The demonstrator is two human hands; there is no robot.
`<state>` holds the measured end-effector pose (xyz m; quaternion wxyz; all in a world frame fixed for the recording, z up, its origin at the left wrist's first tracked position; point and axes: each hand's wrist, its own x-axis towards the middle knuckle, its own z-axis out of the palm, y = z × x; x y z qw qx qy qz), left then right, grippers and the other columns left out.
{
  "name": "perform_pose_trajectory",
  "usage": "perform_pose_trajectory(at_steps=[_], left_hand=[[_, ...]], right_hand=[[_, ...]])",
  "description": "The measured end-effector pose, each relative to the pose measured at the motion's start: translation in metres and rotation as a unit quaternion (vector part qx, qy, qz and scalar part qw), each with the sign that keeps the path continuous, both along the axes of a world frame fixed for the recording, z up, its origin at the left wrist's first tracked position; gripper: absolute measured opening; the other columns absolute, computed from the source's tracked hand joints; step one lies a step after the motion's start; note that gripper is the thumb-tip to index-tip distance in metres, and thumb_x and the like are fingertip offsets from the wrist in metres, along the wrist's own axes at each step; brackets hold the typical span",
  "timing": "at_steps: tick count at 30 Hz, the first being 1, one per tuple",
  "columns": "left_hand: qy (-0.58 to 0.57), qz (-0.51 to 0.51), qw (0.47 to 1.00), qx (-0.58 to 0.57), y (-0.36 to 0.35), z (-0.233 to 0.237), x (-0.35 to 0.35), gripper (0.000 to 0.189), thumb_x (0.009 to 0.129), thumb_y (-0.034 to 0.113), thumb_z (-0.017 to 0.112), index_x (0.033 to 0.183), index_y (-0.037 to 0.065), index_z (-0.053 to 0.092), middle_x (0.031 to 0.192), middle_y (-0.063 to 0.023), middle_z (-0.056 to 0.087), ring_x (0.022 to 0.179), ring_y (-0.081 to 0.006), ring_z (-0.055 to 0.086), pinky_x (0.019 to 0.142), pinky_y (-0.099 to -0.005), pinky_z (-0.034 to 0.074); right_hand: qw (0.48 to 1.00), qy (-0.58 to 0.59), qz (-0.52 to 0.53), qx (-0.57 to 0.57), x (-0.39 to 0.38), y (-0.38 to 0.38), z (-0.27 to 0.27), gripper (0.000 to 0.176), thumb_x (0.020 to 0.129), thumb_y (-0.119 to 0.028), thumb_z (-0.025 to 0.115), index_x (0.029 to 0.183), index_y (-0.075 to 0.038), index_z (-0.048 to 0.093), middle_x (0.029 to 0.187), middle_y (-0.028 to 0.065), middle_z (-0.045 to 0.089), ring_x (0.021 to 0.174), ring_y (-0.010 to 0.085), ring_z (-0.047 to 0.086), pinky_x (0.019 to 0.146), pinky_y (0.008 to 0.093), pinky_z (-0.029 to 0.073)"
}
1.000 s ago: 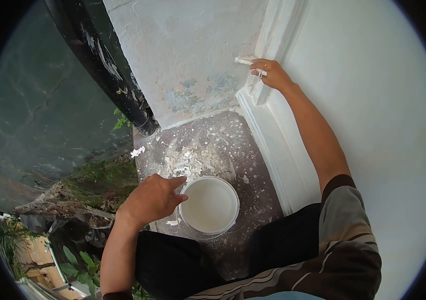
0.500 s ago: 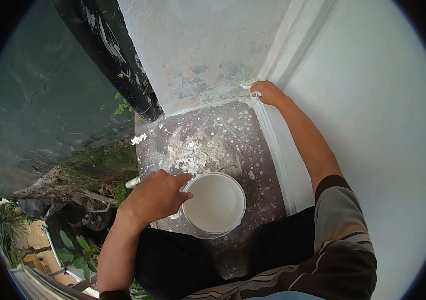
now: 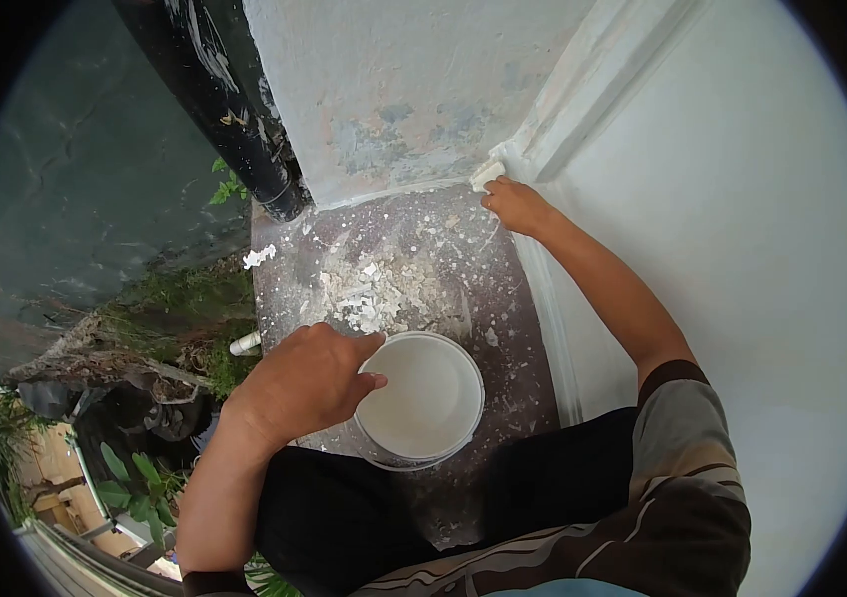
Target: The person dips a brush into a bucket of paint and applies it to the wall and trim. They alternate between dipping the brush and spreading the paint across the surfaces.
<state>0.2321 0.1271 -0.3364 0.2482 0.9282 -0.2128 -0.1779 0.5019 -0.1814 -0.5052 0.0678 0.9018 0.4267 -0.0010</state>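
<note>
My right hand (image 3: 518, 206) is closed on a paintbrush (image 3: 488, 177), its pale head coated in white and its handle hidden by my fingers. The brush is at the inner corner, where the patchy wall (image 3: 393, 109), the white moulding (image 3: 592, 90) and the floor meet. Lower down, my left hand (image 3: 309, 383) grips the left rim of a white bucket (image 3: 478, 418), thumb over its inside edge and the other fingers mostly hidden. Off-white paint (image 3: 421, 398) lies inside the bucket, which stands upright close to my knees.
Loose paint flakes (image 3: 374, 298) and white spatters cover the dark ledge (image 3: 503, 328). A black pipe (image 3: 234, 129) runs down at the left wall end. Beyond the ledge's left edge are a white pipe end (image 3: 244, 344), roots and plants (image 3: 135, 488). A smooth white wall (image 3: 742, 229) rises on the right.
My right hand has shifted slightly left and down, and the brush head now shows more fully, turned at the corner. My left hand stays at the bucket rim. The view has shifted slightly.
</note>
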Motion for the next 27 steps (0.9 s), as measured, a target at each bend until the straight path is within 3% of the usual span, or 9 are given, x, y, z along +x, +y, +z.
perform_pose_trajectory(at_steps=[4,9,14,18,21,24,27], left_hand=[[-0.007,0.006,1.000,-0.006,0.003,-0.007,0.003,0.035,0.084,0.016,0.069,0.114,-0.002,0.063,0.072,-0.0198,0.067,0.073,-0.0359,0.067,0.070,-0.0413,0.053],[-0.002,0.005,1.000,-0.004,0.004,-0.009,0.006,0.034,0.084,0.016,0.069,0.113,-0.001,0.063,0.072,-0.0201,0.067,0.073,-0.0361,0.067,0.070,-0.0417,0.053],[-0.015,-0.010,1.000,-0.010,0.001,-0.014,0.009,0.034,0.084,0.016,0.069,0.112,0.000,0.064,0.073,-0.0200,0.067,0.074,-0.0363,0.067,0.070,-0.0417,0.054],[0.051,0.003,0.999,-0.007,-0.006,-0.001,0.011,0.029,0.086,0.020,0.066,0.105,-0.002,0.065,0.078,-0.0254,0.065,0.083,-0.0417,0.065,0.079,-0.0480,0.051],[0.064,-0.001,0.998,-0.003,-0.007,0.004,0.009,0.031,0.086,0.020,0.066,0.108,-0.001,0.065,0.079,-0.0257,0.066,0.083,-0.0417,0.065,0.079,-0.0481,0.051],[0.037,-0.001,0.999,0.005,-0.004,0.002,0.009,0.033,0.086,0.021,0.066,0.111,-0.001,0.065,0.080,-0.0253,0.066,0.083,-0.0416,0.065,0.079,-0.0481,0.051],[0.028,0.002,1.000,0.009,-0.003,-0.003,0.006,0.035,0.086,0.023,0.067,0.111,0.000,0.065,0.080,-0.0244,0.066,0.082,-0.0414,0.065,0.080,-0.0474,0.052]], right_hand=[[0.998,-0.050,-0.048,0.006,0.030,0.000,-0.017,0.018,0.079,-0.003,0.055,0.089,-0.006,0.070,0.097,0.0128,0.062,0.105,0.0292,0.059,0.085,0.0404,0.054],[0.992,-0.059,-0.067,0.095,0.050,-0.024,0.001,0.029,0.071,0.007,0.057,0.095,-0.005,0.070,0.100,0.0122,0.064,0.097,0.0322,0.063,0.084,0.0393,0.053],[0.974,-0.055,-0.061,0.209,0.051,-0.035,0.076,0.038,0.066,0.010,0.057,0.099,-0.005,0.070,0.109,0.0125,0.066,0.093,0.0310,0.064,0.083,0.0376,0.053],[0.940,-0.075,-0.059,0.326,0.043,-0.044,0.131,0.045,0.062,0.014,0.053,0.100,-0.003,0.069,0.119,0.0130,0.065,0.098,0.0303,0.066,0.086,0.0334,0.054],[0.893,-0.215,-0.012,0.396,0.022,-0.043,0.175,0.039,0.067,0.013,0.062,0.102,-0.005,0.070,0.114,0.0096,0.066,0.094,0.0270,0.067,0.084,0.0336,0.055],[0.816,-0.330,0.046,0.473,0.018,-0.038,0.215,0.042,0.067,0.015,0.065,0.103,-0.006,0.070,0.119,0.0085,0.064,0.096,0.0249,0.067,0.084,0.0316,0.056],[0.808,-0.303,0.052,0.503,0.024,-0.028,0.214,0.043,0.067,0.017,0.064,0.103,-0.006,0.069,0.122,0.0094,0.061,0.096,0.0245,0.067,0.086,0.0313,0.056]])
